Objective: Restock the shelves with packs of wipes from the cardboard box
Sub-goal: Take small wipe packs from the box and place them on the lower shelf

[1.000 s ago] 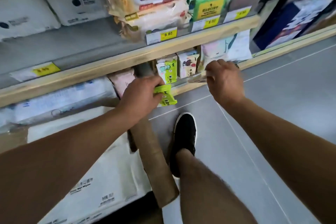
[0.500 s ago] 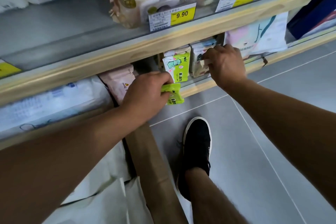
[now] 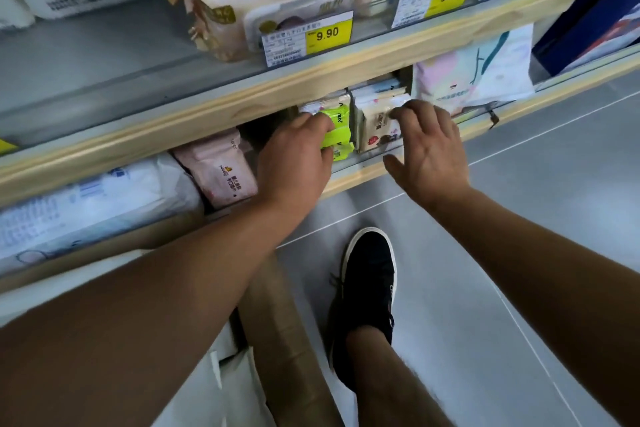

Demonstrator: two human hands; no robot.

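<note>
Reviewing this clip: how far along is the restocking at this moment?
Done: small packs already stand in rows on the lower shelf, green ones beside a white row. In hand: the left hand grips a green wipes pack at the front of the green row; the right hand rests fingertips on the white row, holding nothing. Left: the cardboard box sits below; its contents cannot be seen.

The left hand (image 3: 294, 156) covers much of the green pack (image 3: 337, 135); the cardboard box (image 3: 287, 333) is cut off below.

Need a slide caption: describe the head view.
Left hand slots a green wipes pack onto the lower shelf; right hand steadies neighbouring packs.
</note>
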